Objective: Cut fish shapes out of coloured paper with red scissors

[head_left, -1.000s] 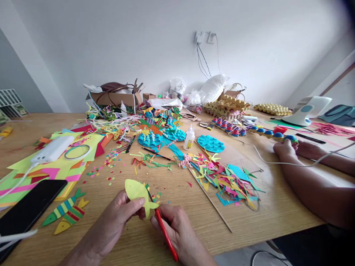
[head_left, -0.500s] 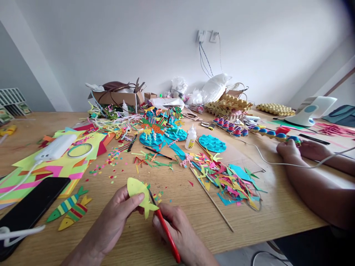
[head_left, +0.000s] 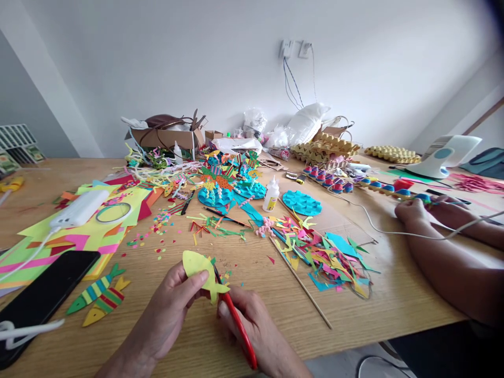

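Note:
A yellow paper fish [head_left: 198, 264] is pinched between the thumb and fingers of my left hand [head_left: 176, 300], its forked tail pointing right. Red-handled scissors [head_left: 238, 326] are gripped in my right hand [head_left: 252, 323], their dark blades rising behind the fish near its tail. Small paper scraps [head_left: 227, 278] lie on the wood just beyond the blades. To the left of my hands rest two finished striped fish, a green-and-blue one [head_left: 95, 290] and a yellow-and-red one [head_left: 105, 303].
A black phone [head_left: 47, 299] and coloured paper sheets [head_left: 137, 191] lie left. A glue bottle [head_left: 271, 195], blue egg-carton discs [head_left: 302, 203], a wooden stick [head_left: 303, 286] and paper offcuts [head_left: 334, 257] cover the middle. At right, a co-worker's hands [head_left: 411, 211] handle a painted egg-carton strip [head_left: 405, 193].
The yellow fish has turned slightly and shifted a little right in my left hand, its tail rising. The scissors moved slightly with it. The co-worker's far hand shifted near the strip.

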Action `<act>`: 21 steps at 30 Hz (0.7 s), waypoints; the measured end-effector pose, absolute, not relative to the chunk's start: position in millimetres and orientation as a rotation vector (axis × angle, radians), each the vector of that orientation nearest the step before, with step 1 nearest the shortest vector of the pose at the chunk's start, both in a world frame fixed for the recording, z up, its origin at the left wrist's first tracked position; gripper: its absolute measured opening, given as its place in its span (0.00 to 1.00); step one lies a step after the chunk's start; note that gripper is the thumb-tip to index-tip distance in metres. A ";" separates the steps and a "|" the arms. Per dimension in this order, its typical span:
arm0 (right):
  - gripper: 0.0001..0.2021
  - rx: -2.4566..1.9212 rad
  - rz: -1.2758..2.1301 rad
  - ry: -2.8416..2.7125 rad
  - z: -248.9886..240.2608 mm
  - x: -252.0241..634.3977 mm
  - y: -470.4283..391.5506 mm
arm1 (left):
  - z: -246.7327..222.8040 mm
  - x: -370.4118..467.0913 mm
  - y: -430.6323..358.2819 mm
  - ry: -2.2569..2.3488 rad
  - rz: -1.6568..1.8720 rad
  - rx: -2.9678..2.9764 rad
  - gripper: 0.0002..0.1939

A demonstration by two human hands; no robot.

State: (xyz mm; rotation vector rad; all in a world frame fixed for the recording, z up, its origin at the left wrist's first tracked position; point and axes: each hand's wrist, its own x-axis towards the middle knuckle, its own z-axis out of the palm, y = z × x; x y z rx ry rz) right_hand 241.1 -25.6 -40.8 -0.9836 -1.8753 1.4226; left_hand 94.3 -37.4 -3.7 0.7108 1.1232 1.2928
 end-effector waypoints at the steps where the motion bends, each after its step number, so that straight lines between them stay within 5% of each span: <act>1: 0.16 -0.982 1.425 -1.871 -40.3 241.1 -25.3 | -3.3 95.2 -37.2 1.124 1.294 0.709 0.07; 21: 0.17 -0.938 1.434 -1.844 -42.4 242.5 -25.3 | -4.1 92.7 -36.8 1.129 1.248 0.732 0.07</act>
